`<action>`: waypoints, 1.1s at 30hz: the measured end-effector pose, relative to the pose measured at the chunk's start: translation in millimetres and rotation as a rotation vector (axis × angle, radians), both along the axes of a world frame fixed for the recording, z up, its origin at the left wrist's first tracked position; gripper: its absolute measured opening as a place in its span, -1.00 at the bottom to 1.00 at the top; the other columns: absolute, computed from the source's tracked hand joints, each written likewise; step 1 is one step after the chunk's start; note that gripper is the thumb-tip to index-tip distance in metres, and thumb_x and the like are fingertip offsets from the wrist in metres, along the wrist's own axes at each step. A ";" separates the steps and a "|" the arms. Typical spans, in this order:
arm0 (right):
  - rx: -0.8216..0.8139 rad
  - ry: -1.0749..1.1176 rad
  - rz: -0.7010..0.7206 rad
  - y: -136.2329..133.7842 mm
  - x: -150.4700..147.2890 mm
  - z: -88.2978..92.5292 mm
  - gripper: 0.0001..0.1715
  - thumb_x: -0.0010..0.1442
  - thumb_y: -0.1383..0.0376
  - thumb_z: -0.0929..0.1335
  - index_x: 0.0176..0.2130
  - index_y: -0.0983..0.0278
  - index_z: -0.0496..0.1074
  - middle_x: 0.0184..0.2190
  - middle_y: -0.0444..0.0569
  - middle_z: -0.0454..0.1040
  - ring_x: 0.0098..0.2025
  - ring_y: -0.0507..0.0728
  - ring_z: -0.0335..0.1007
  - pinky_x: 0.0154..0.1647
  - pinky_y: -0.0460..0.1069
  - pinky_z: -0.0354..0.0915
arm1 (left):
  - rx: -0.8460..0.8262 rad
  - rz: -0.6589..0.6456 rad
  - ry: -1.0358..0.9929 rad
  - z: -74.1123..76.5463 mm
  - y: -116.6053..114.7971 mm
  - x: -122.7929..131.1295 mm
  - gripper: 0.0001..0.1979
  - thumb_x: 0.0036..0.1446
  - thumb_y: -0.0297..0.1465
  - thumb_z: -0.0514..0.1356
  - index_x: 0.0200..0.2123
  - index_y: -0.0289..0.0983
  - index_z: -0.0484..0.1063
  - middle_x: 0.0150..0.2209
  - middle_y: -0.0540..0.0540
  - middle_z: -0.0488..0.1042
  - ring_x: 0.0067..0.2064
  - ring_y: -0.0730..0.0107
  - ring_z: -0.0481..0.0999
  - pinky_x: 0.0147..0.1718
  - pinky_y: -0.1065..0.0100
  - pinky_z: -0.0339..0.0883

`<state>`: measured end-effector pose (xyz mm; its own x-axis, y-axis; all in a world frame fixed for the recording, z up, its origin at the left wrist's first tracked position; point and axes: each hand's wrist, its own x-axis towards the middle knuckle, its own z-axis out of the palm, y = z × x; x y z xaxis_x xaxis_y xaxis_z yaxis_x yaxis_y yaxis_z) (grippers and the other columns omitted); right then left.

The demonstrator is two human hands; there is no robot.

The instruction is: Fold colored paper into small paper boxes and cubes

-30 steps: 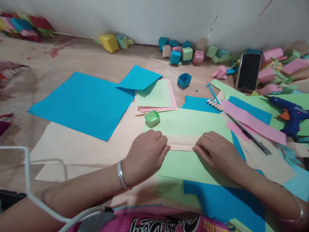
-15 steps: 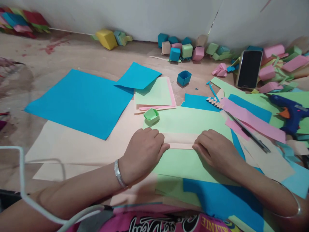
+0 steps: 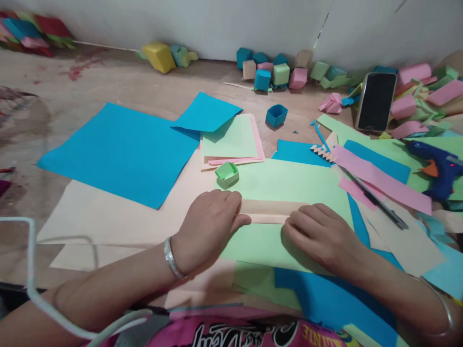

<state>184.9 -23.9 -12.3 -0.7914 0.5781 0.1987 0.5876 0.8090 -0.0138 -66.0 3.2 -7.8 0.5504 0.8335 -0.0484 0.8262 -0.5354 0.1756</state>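
Observation:
A narrow folded strip of peach paper [image 3: 269,211] lies across a light green sheet [image 3: 300,180], with a lengthwise crease near its lower edge. My left hand [image 3: 213,224] is closed on the strip's left end, thumb along the fold. At the right end, my right hand [image 3: 321,233] has curled fingers pressing on the paper's lower edge. Both ends are hidden partly by my hands. Just above my left hand stands a small open green paper box [image 3: 227,174].
A large blue sheet [image 3: 123,152] and stacked square papers [image 3: 231,142] lie left and behind. To the right are a pen [image 3: 378,201], a blue glue gun [image 3: 434,166] and a phone [image 3: 376,102]. Several paper cubes [image 3: 262,79] line the wall.
My right hand has shifted slightly down and left along the strip, uncovering more of its upper edge. My left hand has moved slightly left.

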 end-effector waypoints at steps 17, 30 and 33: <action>-0.057 -0.179 0.003 -13.2 -11.1 3.0 -0.48 0.25 0.43 0.23 0.19 0.45 0.21 -0.32 0.00 0.41 -0.33 0.19 0.27 -0.43 0.08 0.07 | 0.252 -0.422 0.027 1.2 -13.5 9.5 -0.75 0.33 -0.44 -0.03 -0.01 -0.30 0.36 -0.35 -0.04 0.40 -0.31 0.26 0.35 -0.41 0.22 0.07; 0.003 -0.357 -0.201 -27.1 -0.6 20.5 -0.67 -0.07 0.59 0.28 -0.31 0.40 0.53 -0.49 0.04 0.43 -0.49 0.19 0.28 -0.49 0.06 0.00 | 0.254 -0.419 0.028 1.3 -16.7 11.2 -0.80 0.27 -0.49 0.04 -0.09 -0.33 0.40 -0.29 -0.07 0.39 -0.28 0.28 0.30 -0.34 0.23 0.11; -0.002 -0.369 -0.209 -28.3 -2.8 20.6 -0.73 -0.07 0.59 0.29 -0.40 0.36 0.51 -0.50 0.04 0.43 -0.50 0.18 0.29 -0.50 0.05 -0.01 | 0.303 -0.444 0.028 0.4 -19.9 11.2 -0.85 0.22 -0.53 0.07 -0.26 -0.33 0.45 -0.32 -0.06 0.38 -0.31 0.29 0.27 -0.32 0.22 0.12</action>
<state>182.2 -52.2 8.3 -0.6750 0.7338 -0.0768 0.7049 0.6721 0.2267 -54.9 -16.7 -7.4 0.8552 0.4996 0.1382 0.5107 -0.8577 -0.0595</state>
